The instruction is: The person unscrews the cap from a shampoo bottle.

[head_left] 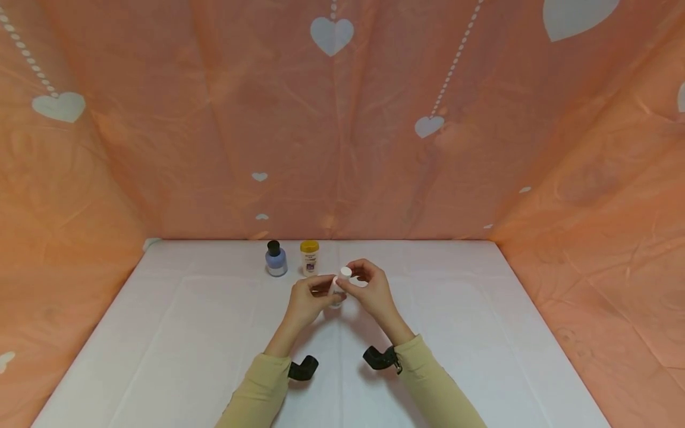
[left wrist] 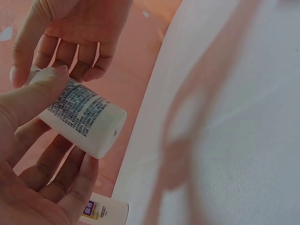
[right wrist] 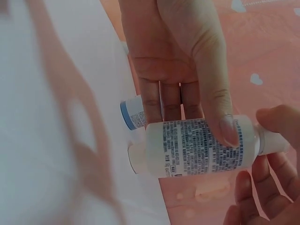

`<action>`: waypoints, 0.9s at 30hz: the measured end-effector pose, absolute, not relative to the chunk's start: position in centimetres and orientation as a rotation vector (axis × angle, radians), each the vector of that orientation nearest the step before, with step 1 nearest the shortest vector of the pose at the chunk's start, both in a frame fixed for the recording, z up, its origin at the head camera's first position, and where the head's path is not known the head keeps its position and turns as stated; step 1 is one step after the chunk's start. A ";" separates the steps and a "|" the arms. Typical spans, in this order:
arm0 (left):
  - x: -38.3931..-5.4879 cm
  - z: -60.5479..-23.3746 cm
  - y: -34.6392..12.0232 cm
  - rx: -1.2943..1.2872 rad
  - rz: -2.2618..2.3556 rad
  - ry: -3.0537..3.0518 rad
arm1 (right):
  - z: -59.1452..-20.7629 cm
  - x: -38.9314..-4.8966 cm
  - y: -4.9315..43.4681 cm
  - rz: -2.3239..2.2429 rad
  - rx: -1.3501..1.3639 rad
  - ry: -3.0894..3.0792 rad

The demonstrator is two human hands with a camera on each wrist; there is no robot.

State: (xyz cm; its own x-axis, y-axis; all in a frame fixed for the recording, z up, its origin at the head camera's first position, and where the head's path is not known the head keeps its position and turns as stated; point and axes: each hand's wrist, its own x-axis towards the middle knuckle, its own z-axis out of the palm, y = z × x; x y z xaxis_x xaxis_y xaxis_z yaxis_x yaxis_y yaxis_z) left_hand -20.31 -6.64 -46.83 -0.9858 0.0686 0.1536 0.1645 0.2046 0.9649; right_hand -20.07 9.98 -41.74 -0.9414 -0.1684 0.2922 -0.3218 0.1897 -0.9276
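A small white bottle [head_left: 337, 289] is held tilted between both hands over the table. My left hand [head_left: 306, 304] grips its body, with the thumb lying across the printed label in the left wrist view. My right hand [head_left: 373, 290] pinches the white cap [head_left: 345, 272] at the top end between thumb and fingers. Dense dark print covers the bottle's side [right wrist: 197, 145] in the right wrist view, where the cap sits at the bottle's neck. The bottle's flat base [left wrist: 114, 133] points away from the right hand.
Behind the hands, a blue bottle with a black cap [head_left: 276, 260] stands beside a whitish bottle with a yellow lid [head_left: 310, 259]. The white-covered table [head_left: 214, 356] is enclosed by orange curtains [head_left: 374, 178] with white hearts at the back and sides.
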 end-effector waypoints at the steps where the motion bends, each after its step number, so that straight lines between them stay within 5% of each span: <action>1: -20.3 -46.8 -6.7 -0.233 -1.925 -2.378 | -41.8 -20.1 10.0 1.860 0.489 -2.327; 27: -20.4 -47.2 -6.5 -0.252 -1.957 -2.360 | -42.3 -20.3 10.4 1.880 0.555 -2.284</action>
